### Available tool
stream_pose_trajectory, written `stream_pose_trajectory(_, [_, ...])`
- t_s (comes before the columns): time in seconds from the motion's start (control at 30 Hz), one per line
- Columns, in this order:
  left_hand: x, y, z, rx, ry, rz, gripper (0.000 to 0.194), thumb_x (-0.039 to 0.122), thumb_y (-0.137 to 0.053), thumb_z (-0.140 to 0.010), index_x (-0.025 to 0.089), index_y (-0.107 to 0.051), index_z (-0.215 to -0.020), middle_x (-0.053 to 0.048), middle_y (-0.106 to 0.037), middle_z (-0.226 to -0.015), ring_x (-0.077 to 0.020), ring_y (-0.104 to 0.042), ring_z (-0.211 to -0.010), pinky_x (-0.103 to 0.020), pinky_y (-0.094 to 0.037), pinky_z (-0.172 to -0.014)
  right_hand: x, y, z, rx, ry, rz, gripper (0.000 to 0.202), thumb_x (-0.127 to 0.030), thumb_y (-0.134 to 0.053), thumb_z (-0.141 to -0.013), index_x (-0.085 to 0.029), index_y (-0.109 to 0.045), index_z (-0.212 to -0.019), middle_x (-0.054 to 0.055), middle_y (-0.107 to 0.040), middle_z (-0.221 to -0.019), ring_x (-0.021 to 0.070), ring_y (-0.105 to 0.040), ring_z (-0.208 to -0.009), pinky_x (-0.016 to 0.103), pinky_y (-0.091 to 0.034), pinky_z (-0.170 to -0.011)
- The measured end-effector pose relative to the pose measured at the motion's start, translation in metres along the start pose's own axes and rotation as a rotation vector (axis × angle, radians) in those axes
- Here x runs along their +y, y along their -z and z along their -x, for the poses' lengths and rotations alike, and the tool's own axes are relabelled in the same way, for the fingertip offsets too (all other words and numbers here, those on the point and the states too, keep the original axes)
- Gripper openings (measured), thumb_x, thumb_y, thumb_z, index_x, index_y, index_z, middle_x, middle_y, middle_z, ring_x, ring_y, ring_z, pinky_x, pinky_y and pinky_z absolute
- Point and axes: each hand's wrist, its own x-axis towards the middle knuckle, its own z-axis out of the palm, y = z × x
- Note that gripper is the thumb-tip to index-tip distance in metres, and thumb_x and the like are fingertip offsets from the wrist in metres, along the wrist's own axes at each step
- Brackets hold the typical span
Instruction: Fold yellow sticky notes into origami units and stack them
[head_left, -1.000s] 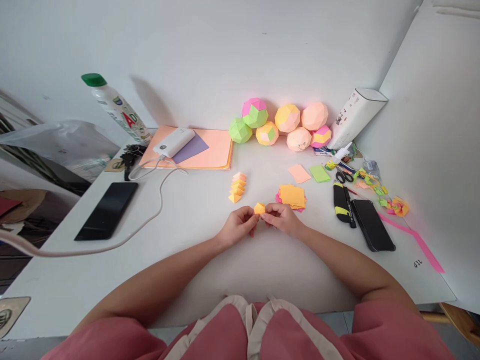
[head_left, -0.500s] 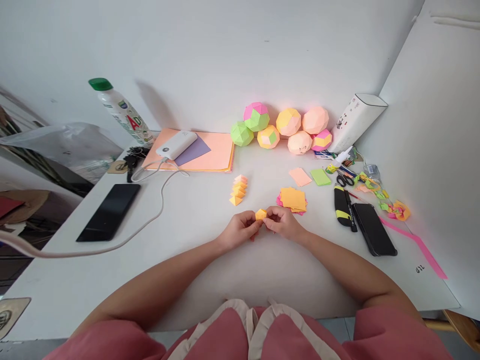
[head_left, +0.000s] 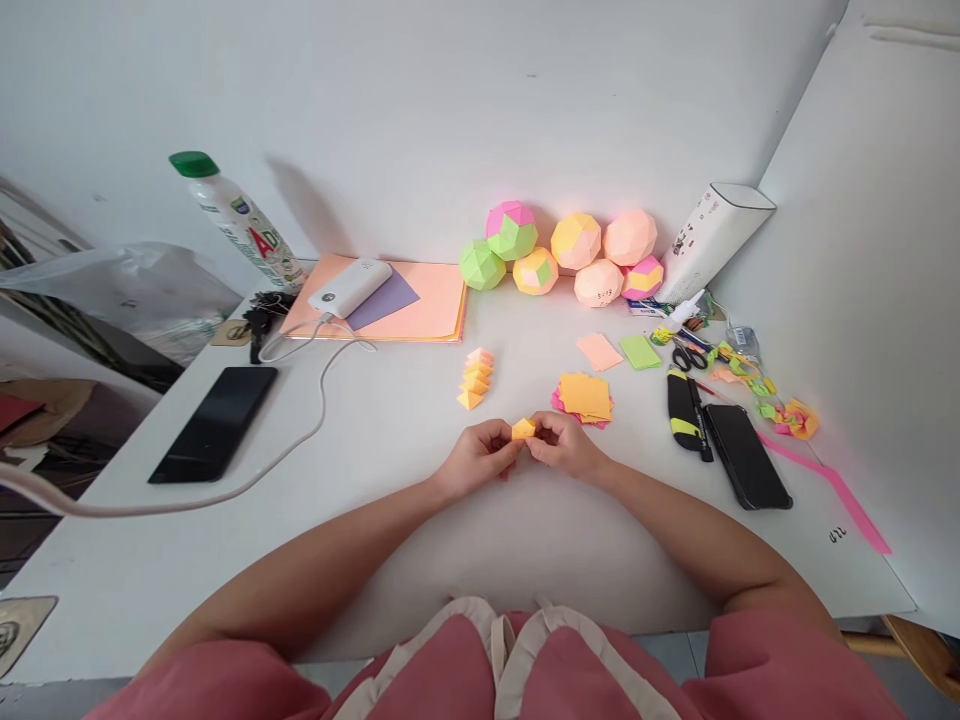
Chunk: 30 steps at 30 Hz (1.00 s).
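A small folded orange paper piece (head_left: pixel 523 429) is pinched between my two hands above the near part of the table. My left hand (head_left: pixel 480 452) grips its left side with thumb and forefinger. On the other side, my right hand (head_left: pixel 566 443) is closed on the right edge. A short row of folded orange and peach paper pieces (head_left: pixel 477 378) stands just beyond my left hand. Behind my right hand lies a stack of orange and pink paper squares (head_left: pixel 586 397). Past it are a peach square (head_left: pixel 599 351) and green squares (head_left: pixel 640 351).
Several faceted paper balls (head_left: pixel 576 241) rest against the wall. Right are scissors (head_left: pixel 690 358), a glue bottle (head_left: pixel 677 318), a box cutter (head_left: pixel 684 410) and a black phone (head_left: pixel 747 457). Left are another phone (head_left: pixel 214 424), a power bank (head_left: pixel 350 288) with its cable and a white bottle (head_left: pixel 247 222).
The folded orange piece has tilted slightly in my fingers and shows a bit more of its front face. Both hands keep their hold in nearly the same place.
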Motion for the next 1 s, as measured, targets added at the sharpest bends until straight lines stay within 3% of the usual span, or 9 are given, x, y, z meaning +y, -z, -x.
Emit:
stream_pose_trajectory(0.77, [-0.0003,0.0008,-0.0007,-0.013,0.011,-0.016,0.022,0.035,-0.054,-0.078,0.017,-0.045,-0.068,0.005,-0.048,-0.055,-0.0071,-0.045,-0.047,-0.020,-0.035,-0.046,-0.0067,-0.0006,-0.0001,-0.020,0.020,0.101,0.004,-0.018,-0.053,-0.068,-0.016,-0.050,-0.068,-0.004,-0.040,-0.060,0.0076,-0.036,-0.053,0.021,-0.030,-0.047])
stream_pose_trajectory(1.0, [0.0023,0.0004,-0.0010,-0.006,0.046,-0.002,0.024,0.035,-0.057,-0.075,0.017,-0.044,-0.066,0.005,-0.049,-0.053,-0.0067,-0.045,-0.044,-0.020,-0.035,-0.045,-0.0055,0.0004,-0.0003,-0.004,0.025,0.101,0.003,-0.015,-0.050,-0.067,-0.015,-0.053,-0.068,-0.003,-0.044,-0.060,0.0084,-0.040,-0.054,0.021,-0.032,-0.047])
